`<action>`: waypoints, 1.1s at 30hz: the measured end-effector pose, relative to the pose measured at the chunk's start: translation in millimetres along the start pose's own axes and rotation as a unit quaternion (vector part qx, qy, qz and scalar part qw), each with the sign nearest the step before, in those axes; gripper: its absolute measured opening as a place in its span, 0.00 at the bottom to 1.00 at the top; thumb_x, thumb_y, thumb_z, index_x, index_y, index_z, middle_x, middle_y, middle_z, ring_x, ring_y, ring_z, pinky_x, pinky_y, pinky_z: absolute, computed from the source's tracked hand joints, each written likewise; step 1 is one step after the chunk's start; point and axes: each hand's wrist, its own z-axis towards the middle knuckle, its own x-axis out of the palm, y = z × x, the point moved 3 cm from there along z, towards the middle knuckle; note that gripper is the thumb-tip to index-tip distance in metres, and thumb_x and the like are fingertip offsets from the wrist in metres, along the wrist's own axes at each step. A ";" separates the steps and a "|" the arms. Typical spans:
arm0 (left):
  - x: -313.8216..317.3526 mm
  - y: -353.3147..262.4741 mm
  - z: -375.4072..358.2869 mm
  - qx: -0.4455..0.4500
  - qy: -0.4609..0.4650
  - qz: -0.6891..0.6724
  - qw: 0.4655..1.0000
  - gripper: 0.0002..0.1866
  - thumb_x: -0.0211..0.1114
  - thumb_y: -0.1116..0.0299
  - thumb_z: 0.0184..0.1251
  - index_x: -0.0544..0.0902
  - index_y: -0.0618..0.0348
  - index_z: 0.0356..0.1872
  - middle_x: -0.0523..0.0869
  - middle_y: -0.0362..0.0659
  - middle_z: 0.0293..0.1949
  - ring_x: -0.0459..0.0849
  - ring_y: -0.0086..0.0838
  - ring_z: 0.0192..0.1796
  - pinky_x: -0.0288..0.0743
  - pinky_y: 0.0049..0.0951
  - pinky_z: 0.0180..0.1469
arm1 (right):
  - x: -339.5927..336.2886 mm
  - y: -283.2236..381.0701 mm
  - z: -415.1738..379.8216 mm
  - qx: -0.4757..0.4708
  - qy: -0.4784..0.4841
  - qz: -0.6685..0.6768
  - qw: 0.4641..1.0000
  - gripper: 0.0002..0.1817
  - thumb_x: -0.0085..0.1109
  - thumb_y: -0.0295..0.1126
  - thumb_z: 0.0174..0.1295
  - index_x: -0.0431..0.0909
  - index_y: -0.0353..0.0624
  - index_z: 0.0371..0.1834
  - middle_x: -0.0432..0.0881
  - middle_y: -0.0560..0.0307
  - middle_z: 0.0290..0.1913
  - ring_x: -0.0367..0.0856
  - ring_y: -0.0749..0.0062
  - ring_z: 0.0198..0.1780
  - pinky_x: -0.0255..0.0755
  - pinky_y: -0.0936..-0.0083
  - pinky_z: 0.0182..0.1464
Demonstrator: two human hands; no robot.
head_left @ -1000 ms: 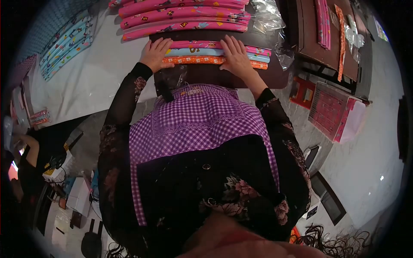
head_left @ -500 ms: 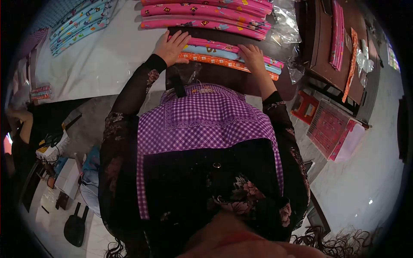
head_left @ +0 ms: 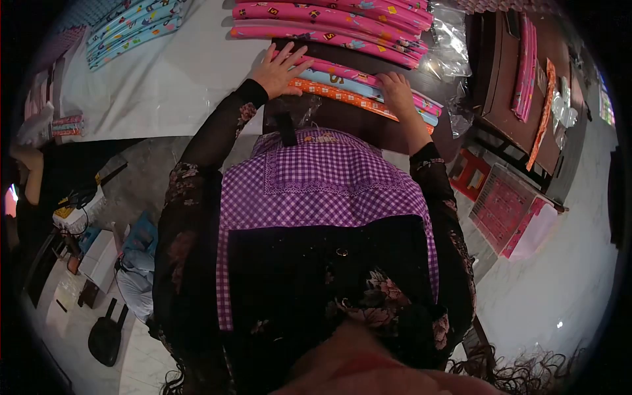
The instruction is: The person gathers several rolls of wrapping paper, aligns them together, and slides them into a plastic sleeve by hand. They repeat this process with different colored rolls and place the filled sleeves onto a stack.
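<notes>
Three patterned rolls that look like gift wrap lie side by side across the dark table: a pink roll farthest from me, a light blue roll in the middle and an orange roll nearest. My left hand rests at their left end, fingers spread over the pink roll and thumb by the orange one. Farther right, my right hand lies across the rolls with slightly bent fingers over the pink one. Its palm side is hidden. Both hands touch the rolls without lifting them.
Just beyond lies a stack of pink rolls, with clear plastic at its right. Light blue rolls sit on the white cloth. A brown side table holds more rolls. Another person's arm shows at far left.
The view has shifted slightly, so everything on the table sits a little farther right. My right hand's fingers look a bit more bent; both hands stay on the rolls.
</notes>
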 end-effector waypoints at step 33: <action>-11.0 -12.8 7.2 -0.040 0.085 0.098 0.991 0.54 0.55 0.28 0.53 0.46 0.45 0.76 0.51 0.46 0.75 0.50 0.40 0.76 0.48 0.53 0.73 | -17.2 32.3 -17.1 -0.053 0.058 0.007 0.997 0.55 0.75 0.43 0.37 0.55 0.43 0.71 0.69 0.48 0.60 0.67 0.52 0.61 0.60 0.59 0.64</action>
